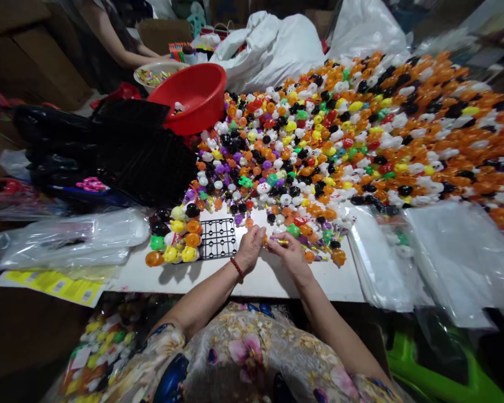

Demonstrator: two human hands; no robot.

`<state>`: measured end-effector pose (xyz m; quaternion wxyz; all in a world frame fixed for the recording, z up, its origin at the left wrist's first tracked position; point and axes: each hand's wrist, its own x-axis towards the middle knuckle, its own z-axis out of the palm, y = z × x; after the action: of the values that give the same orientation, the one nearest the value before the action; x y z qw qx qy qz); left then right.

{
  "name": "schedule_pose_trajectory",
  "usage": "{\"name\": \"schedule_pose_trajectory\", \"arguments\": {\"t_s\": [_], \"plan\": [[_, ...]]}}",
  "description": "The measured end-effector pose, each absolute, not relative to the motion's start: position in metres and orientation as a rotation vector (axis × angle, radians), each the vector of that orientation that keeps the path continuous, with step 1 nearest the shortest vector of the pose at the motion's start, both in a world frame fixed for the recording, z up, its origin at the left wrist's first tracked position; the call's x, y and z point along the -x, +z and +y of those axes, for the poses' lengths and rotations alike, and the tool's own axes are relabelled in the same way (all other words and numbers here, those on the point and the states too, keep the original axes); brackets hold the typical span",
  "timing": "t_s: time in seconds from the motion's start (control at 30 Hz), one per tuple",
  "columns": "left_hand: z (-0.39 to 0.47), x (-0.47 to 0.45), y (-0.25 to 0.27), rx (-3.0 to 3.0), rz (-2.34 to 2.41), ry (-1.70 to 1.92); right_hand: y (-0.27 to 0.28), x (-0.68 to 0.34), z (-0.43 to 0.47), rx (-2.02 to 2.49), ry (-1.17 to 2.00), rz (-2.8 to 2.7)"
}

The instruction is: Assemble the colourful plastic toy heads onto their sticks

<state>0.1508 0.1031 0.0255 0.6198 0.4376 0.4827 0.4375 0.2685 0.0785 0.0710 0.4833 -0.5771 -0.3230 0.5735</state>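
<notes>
My two hands meet above the white tabletop. My left hand, with a red bead bracelet at the wrist, is closed around the orange end of a small toy stick. In my right hand, thumb and fingers pinch the stick's purple-and-yellow body. Left of my hands lies a black grid rack. Its left columns carry toy heads in yellow, orange, black and green, and its right part shows bare slots. Several loose toy sticks lie just right of my right hand.
A big heap of coloured toy heads covers the table's back and right. A red basin stands behind black trays. Clear plastic bags lie right, more bags left. Another person's arm is at back left.
</notes>
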Motion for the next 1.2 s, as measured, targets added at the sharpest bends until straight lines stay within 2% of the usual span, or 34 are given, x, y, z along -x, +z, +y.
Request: {"name": "schedule_pose_trajectory", "arguments": {"t_s": [0.13, 0.2, 0.3, 0.43, 0.53, 0.63, 0.73, 0.93, 1.1, 1.2], "plan": [[0.098, -0.151, 0.029, -1.196, 1.064, 0.965, 0.071, -0.278, 0.076, 1.408, 1.407, -0.782], [0.096, -0.151, 0.028, -1.307, 1.021, 0.937, 0.073, -0.294, 0.077, 1.412, 1.306, -0.796], [0.098, -0.15, 0.025, -1.47, 1.154, 1.072, 0.077, -0.33, 0.081, 1.504, 0.919, -0.856], [0.11, -0.144, 0.02, -1.662, 1.582, 1.347, 0.076, -0.363, 0.092, 1.726, 0.143, -1.226], [0.117, -0.141, 0.019, -1.865, 1.834, 1.192, 0.069, -0.35, 0.102, 1.708, -0.17, -1.639], [0.117, -0.142, 0.018, -1.998, 1.907, 0.928, 0.061, -0.312, 0.117, 1.64, -0.16, -2.026], [0.118, -0.143, 0.016, -2.047, 1.859, 0.871, 0.059, -0.277, 0.135, 1.722, -0.077, -2.295], [0.122, -0.143, 0.006, -2.002, 1.607, 1.12, 0.062, -0.252, 0.157, 1.939, 0.011, -2.436], [0.122, -0.146, -0.001, -1.739, 1.595, 1.303, 0.048, -0.252, 0.142, 1.614, -0.001, -2.407], [0.121, -0.148, -0.001, -1.598, 1.52, 1.389, 0.04, -0.256, 0.136, 1.474, 0.093, -2.42]]}}
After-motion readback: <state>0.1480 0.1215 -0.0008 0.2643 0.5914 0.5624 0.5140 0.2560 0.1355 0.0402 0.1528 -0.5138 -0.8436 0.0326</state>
